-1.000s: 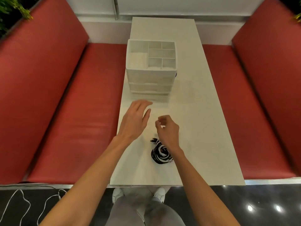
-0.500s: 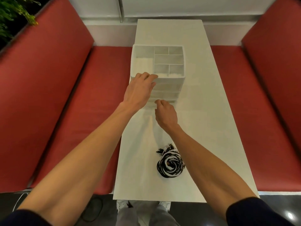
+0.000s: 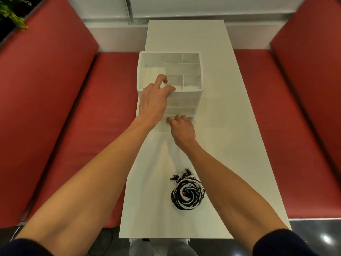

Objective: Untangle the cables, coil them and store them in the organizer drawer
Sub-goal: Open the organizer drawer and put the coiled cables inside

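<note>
Drawer (image 3: 191,118) front meets the curled fingers of my right hand (image 3: 182,129) and should pull toward me, my left hand (image 3: 154,102) gripping the organizer (image 3: 201,71) rim, coiled cables (image 3: 187,193) nearer my body.

Tabletop (image 3: 230,145): plain off-white with a faint greenish cast. Organizer (image 3: 184,92): white, with pale grey inside the compartments. Cables (image 3: 184,206): black and white strands mixed in one coil, giving a striped look; plugs black. Benches (image 3: 92,126): solid red, seats and backs alike. Wall (image 3: 203,6): white, with a grey strip below. Floor (image 3: 317,233): black, glossy, with white light spots. Sleeves (image 3: 276,244): dark navy. Trousers (image 3: 158,248): grey. Plant (image 3: 13,15): green with yellowish tips.
</note>
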Demonstrator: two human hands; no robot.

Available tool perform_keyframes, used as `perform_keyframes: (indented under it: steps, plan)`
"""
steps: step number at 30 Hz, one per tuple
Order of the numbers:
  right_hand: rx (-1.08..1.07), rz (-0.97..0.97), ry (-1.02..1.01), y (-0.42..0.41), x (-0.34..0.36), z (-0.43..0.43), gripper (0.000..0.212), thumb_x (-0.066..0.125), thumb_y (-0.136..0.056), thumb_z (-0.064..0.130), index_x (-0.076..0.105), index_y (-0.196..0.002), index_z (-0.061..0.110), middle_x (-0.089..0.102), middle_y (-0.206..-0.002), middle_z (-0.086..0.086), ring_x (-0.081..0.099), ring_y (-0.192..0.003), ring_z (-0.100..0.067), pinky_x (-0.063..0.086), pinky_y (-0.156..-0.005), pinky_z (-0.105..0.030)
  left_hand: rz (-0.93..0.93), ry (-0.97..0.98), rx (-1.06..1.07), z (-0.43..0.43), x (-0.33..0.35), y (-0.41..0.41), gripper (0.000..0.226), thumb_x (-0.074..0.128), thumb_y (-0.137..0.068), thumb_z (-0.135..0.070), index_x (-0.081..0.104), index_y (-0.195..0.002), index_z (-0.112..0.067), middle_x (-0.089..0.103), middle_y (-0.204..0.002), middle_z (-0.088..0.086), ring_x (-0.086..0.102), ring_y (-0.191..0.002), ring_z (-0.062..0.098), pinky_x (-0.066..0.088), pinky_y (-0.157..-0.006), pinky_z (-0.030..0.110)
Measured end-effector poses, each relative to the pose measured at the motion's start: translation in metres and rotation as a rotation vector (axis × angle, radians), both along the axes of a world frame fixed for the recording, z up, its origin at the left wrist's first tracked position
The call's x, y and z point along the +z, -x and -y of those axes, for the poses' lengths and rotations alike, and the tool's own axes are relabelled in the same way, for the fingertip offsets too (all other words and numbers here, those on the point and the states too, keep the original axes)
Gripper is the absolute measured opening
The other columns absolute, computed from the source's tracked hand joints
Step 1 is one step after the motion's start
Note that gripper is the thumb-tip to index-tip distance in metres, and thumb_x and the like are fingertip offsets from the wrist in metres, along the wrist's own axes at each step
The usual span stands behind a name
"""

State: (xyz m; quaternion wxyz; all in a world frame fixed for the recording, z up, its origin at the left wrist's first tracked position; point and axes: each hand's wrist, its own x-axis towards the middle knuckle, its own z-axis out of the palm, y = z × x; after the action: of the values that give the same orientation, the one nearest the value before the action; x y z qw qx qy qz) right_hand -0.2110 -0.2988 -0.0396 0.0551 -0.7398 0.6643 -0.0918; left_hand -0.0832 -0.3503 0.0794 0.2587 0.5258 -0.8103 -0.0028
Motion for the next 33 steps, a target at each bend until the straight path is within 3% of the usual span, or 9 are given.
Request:
perform_keyframes:
  steps: [3, 7, 16, 25, 33]
  plan:
    - [0.045, -0.001, -0.002, 0.003, -0.003, -0.016, 0.050, 0.053, -0.099, -0.005, 0.064, -0.139, 0.023, 0.066, -0.114, -0.010, 0.061, -0.109, -0.033, 0.048, -0.091, -0.044, -0.016, -0.001, 0.025, 0.000, -0.002, 0.002, 0.021, 0.062, -0.108, -0.016, 0.079, -0.120, -0.020, 0.059, -0.130, 0.007, 0.055, -0.077, 0.029, 0.045, -0.069, 0.040]
    - [0.042, 0.010, 0.020, 0.009, -0.010, -0.043, 0.048, 0.056, -0.096, -0.005, 0.068, -0.132, 0.024, 0.068, -0.112, -0.009, 0.061, -0.103, -0.033, 0.047, -0.088, -0.044, -0.045, -0.006, 0.060, -0.001, -0.006, 0.005, 0.024, 0.061, -0.109, -0.018, 0.078, -0.125, -0.020, 0.061, -0.106, 0.009, 0.050, -0.080, 0.028, 0.037, -0.066, 0.039]
    - [0.012, 0.068, 0.112, 0.004, -0.022, -0.083, 0.051, 0.071, -0.079, -0.014, 0.077, -0.116, 0.020, 0.071, -0.096, -0.008, 0.065, -0.086, -0.033, 0.053, -0.075, -0.045, -0.051, -0.061, 0.069, -0.003, -0.008, 0.014, 0.027, 0.058, -0.110, -0.014, 0.079, -0.126, -0.022, 0.062, -0.105, 0.007, 0.055, -0.092, 0.031, 0.034, -0.069, 0.037]
    - [0.032, 0.133, 0.002, 0.029, -0.020, -0.081, 0.059, 0.055, -0.096, -0.007, 0.072, -0.138, 0.030, 0.073, -0.123, -0.001, 0.062, -0.109, -0.029, 0.046, -0.093, -0.040, -0.060, -0.114, 0.071, -0.006, -0.006, 0.016, 0.030, 0.055, -0.111, -0.011, 0.077, -0.130, -0.020, 0.059, -0.107, 0.008, 0.054, -0.095, 0.032, 0.034, -0.070, 0.037]
    - [-0.001, 0.222, -0.034, 0.027, -0.014, -0.087, 0.071, 0.043, -0.091, -0.012, 0.070, -0.142, 0.029, 0.072, -0.134, -0.004, 0.063, -0.113, -0.033, 0.045, -0.104, -0.039, -0.100, -0.144, 0.019, -0.010, -0.005, 0.014, 0.034, 0.052, -0.110, -0.006, 0.074, -0.134, -0.017, 0.048, -0.102, 0.000, 0.042, -0.096, 0.025, 0.042, -0.076, 0.041]
